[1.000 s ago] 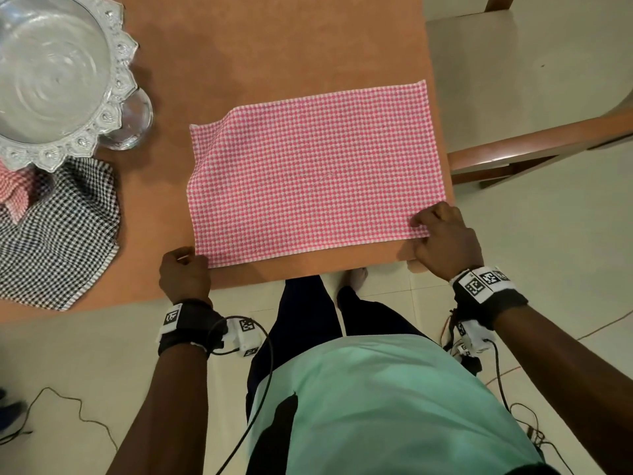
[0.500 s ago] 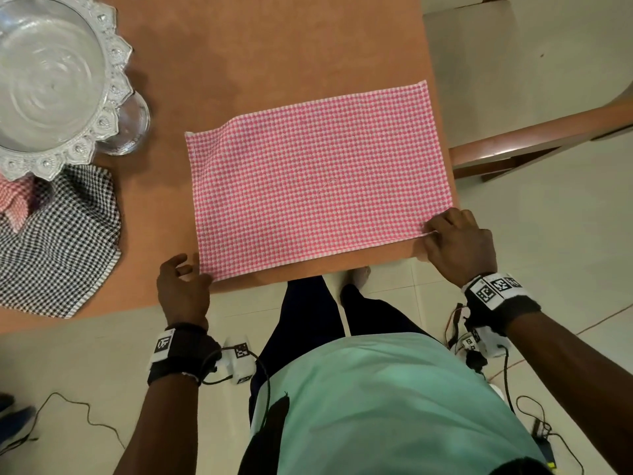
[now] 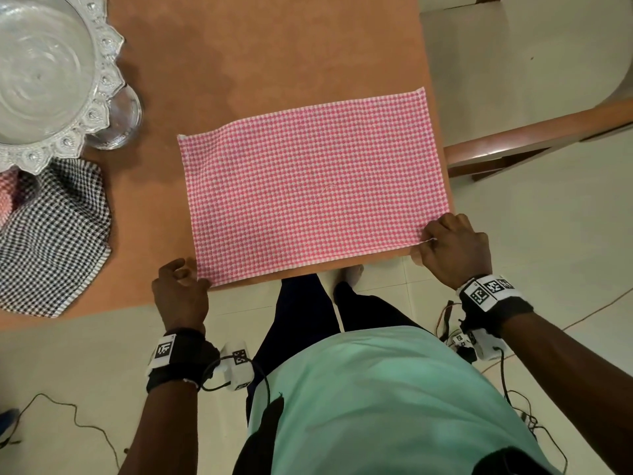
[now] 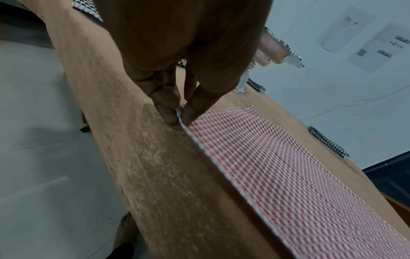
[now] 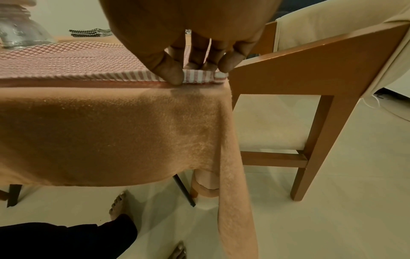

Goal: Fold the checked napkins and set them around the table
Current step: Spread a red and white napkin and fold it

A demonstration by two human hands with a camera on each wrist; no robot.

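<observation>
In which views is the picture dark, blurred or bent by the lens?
Head view: evenly lit and sharp, glare on the silver bowl. Left wrist view: left hand dark, close and blurred, table edge bent. Right wrist view: right hand shadowed, red checked napkin soft, chair lines curved.

1. The pink-and-white checked napkin (image 3: 313, 186) lies flat on the bench — a wide rectangle, its near edge along the bench's near edge.
2. A black-and-white checked napkin (image 3: 51, 234) lies rumpled at the left — partly under a silver dish.
</observation>
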